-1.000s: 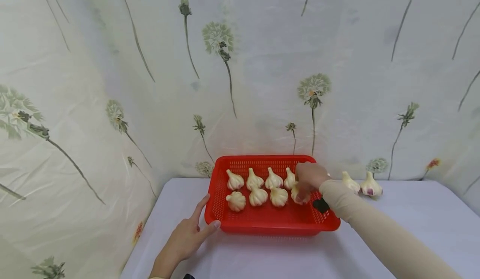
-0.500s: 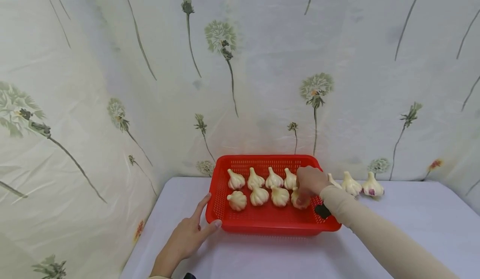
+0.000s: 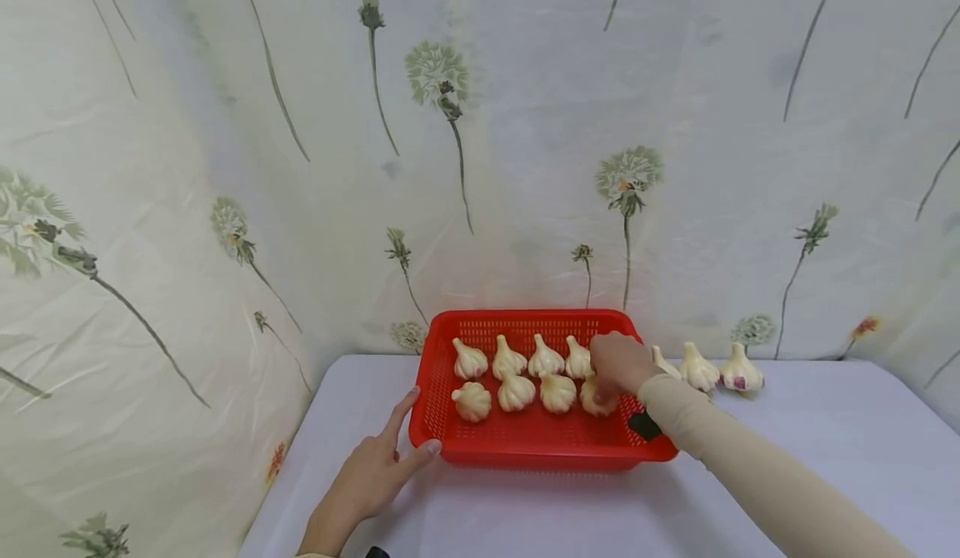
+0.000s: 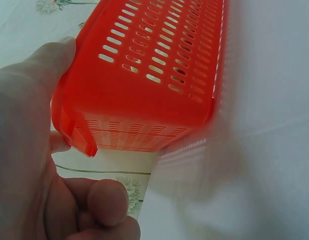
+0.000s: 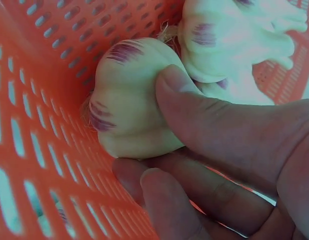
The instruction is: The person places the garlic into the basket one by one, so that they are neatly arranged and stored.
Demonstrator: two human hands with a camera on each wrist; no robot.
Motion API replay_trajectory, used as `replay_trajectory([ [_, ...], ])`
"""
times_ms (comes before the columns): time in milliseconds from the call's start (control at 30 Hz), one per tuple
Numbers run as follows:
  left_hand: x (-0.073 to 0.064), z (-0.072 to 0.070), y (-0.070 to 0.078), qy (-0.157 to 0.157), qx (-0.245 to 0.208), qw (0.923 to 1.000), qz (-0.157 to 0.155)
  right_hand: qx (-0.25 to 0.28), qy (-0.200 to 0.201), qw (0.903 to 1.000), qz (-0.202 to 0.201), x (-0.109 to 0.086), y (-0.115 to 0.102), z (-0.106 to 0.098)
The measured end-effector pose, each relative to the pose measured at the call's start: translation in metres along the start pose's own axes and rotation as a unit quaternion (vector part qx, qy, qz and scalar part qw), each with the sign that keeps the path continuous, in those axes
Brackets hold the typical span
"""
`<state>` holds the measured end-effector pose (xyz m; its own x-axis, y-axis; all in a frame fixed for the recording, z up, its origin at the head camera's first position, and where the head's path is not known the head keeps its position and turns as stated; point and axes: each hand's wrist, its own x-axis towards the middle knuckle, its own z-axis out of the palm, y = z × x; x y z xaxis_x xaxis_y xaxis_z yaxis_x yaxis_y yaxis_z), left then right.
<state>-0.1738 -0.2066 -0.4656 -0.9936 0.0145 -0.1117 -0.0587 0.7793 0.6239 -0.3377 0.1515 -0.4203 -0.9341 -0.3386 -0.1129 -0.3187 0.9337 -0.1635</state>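
Observation:
A red plastic basket with slotted walls stands on the white table, several cream garlic bulbs lying in it in two rows. My left hand is at its left front corner; thumb and forefinger pinch the rim, while the other fingers curl underneath. Inside the basket's right end, my right hand holds a purple-streaked garlic bulb between thumb and fingers. This bulb sits close to the slotted wall, and another garlic bulb is right beside it in the right wrist view. From the head, my right hand hides part of that end.
On the table right of the basket stand 3 more garlic bulbs, the nearest partly behind my right sleeve. A cloth backdrop printed with dandelions rises behind the table and along its left side.
My right hand and forearm have shifted slightly towards me, uncovering more of the nearest garlic bulb on the table. The left hand keeps its place on the basket.

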Motion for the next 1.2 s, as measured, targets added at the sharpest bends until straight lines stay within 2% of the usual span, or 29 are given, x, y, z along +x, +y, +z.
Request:
replay_trajectory([
  [533,-0.003,0.001,0.004,-0.005,-0.007,0.9997,-0.023,0.005,0.028,0.9994,-0.018,-0.01,-0.004,-0.004],
  [967,0.0,0.002,0.002,-0.003,-0.007,0.9998,-0.018,0.024,-0.018,0.9995,-0.005,-0.013,-0.008,-0.009],
  [1200,0.0,0.002,0.002,0.003,-0.002,0.9999,-0.013,0.028,-0.018,0.9994,-0.003,-0.013,-0.006,-0.013],
])
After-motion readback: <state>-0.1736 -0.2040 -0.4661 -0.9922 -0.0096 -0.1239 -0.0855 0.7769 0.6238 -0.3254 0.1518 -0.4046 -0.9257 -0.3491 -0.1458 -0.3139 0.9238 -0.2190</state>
